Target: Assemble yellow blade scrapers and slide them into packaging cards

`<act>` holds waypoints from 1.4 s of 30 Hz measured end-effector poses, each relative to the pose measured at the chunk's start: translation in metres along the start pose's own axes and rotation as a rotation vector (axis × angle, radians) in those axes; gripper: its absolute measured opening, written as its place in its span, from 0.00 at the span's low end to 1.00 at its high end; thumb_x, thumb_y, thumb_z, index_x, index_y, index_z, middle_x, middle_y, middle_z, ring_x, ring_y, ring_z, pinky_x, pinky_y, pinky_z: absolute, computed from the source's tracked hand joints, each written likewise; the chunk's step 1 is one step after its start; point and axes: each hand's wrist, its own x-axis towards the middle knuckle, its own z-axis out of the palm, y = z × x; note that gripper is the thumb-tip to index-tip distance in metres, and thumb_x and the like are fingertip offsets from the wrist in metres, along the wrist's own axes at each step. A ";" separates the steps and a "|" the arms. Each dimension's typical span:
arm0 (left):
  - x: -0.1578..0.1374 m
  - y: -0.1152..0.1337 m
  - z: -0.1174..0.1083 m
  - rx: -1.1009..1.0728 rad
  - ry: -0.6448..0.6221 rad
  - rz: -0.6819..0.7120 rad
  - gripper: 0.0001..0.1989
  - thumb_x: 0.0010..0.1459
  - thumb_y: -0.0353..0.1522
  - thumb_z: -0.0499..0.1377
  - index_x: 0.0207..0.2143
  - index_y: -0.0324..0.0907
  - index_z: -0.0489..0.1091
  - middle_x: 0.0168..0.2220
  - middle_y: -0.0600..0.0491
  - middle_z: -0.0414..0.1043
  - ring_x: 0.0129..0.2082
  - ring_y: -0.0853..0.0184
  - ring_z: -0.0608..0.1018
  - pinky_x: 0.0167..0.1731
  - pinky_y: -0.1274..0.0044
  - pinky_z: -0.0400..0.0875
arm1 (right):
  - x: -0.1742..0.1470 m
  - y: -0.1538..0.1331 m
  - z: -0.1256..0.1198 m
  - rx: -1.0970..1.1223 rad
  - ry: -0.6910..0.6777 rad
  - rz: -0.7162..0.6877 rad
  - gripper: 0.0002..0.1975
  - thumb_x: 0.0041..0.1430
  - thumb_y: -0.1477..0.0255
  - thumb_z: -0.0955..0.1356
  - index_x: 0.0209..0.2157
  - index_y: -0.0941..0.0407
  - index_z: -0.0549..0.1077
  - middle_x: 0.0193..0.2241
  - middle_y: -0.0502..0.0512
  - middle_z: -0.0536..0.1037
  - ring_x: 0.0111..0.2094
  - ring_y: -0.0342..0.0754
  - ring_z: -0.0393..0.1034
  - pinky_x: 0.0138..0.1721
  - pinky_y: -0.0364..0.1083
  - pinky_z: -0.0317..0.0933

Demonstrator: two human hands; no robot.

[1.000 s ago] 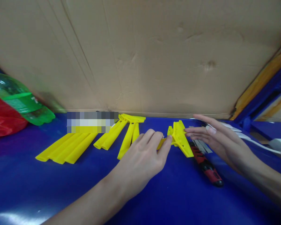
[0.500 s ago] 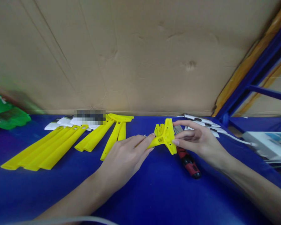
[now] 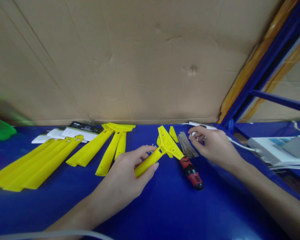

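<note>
A yellow plastic scraper [image 3: 168, 145] is gripped by its handle in my left hand [image 3: 123, 175], its wide head pointing up and right. My right hand [image 3: 211, 141] is off the scraper, its fingers loosely curled with a gap between thumb and forefinger; nothing shows in them. Just left of those fingers lie several thin grey metal blades [image 3: 187, 145]. Below the blades is a red and black screwdriver handle [image 3: 192, 175], its upper end hidden. Loose yellow scraper pieces [image 3: 173, 134] lie behind the held head. Tiny shiny parts, perhaps screws [image 3: 150, 148], show beyond my left hand.
Yellow handles [image 3: 37, 163] lie side by side at the left, near more yellow scrapers [image 3: 111, 150] and black-and-white packages [image 3: 82, 129]. A white power strip or box [image 3: 270, 150] with cables sits right. Cardboard [image 3: 140, 66] backs the blue table [image 3: 160, 213]; a blue metal frame [image 3: 240, 96] rises right.
My right hand has let go of the scraper's head and moved right, beside the blades. My left hand has turned the scraper, its head now tilted. The view has shifted slightly right.
</note>
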 end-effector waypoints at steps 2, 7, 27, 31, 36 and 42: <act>0.000 -0.003 0.002 -0.031 -0.014 -0.033 0.17 0.63 0.38 0.61 0.54 0.46 0.75 0.37 0.55 0.83 0.34 0.65 0.85 0.35 0.74 0.82 | 0.000 0.003 -0.001 -0.220 -0.125 0.008 0.10 0.61 0.73 0.68 0.43 0.54 0.80 0.33 0.56 0.88 0.36 0.57 0.83 0.37 0.51 0.69; 0.000 -0.005 0.003 -0.029 -0.041 -0.052 0.17 0.64 0.38 0.61 0.54 0.47 0.76 0.40 0.54 0.84 0.38 0.63 0.86 0.40 0.72 0.82 | 0.000 -0.003 -0.001 -0.312 -0.244 0.043 0.11 0.57 0.72 0.71 0.42 0.54 0.81 0.35 0.55 0.89 0.40 0.61 0.84 0.39 0.52 0.71; 0.000 -0.004 -0.003 -0.036 -0.100 -0.045 0.19 0.67 0.40 0.60 0.57 0.48 0.73 0.28 0.60 0.73 0.22 0.69 0.75 0.22 0.78 0.71 | 0.001 -0.010 -0.004 0.868 -0.050 0.376 0.20 0.47 0.62 0.80 0.41 0.55 0.84 0.23 0.52 0.83 0.22 0.45 0.70 0.20 0.43 0.54; -0.001 -0.002 -0.003 0.005 -0.075 0.005 0.19 0.66 0.38 0.62 0.58 0.49 0.73 0.33 0.57 0.78 0.29 0.67 0.79 0.32 0.75 0.76 | -0.005 -0.023 0.004 1.046 -0.161 0.422 0.17 0.40 0.63 0.83 0.33 0.54 0.86 0.25 0.53 0.85 0.22 0.44 0.70 0.22 0.43 0.58; -0.001 -0.001 -0.003 0.047 -0.042 0.063 0.19 0.66 0.36 0.62 0.58 0.46 0.74 0.34 0.56 0.81 0.29 0.66 0.80 0.37 0.73 0.78 | -0.012 -0.034 0.005 1.082 -0.248 0.396 0.16 0.40 0.65 0.84 0.34 0.52 0.86 0.28 0.52 0.86 0.25 0.45 0.75 0.24 0.43 0.64; -0.002 -0.003 -0.005 0.077 0.023 0.150 0.18 0.65 0.34 0.64 0.56 0.47 0.76 0.43 0.55 0.85 0.36 0.66 0.83 0.46 0.73 0.79 | -0.010 -0.038 0.003 1.044 -0.223 0.357 0.17 0.34 0.67 0.85 0.29 0.53 0.84 0.25 0.50 0.85 0.23 0.45 0.76 0.24 0.43 0.68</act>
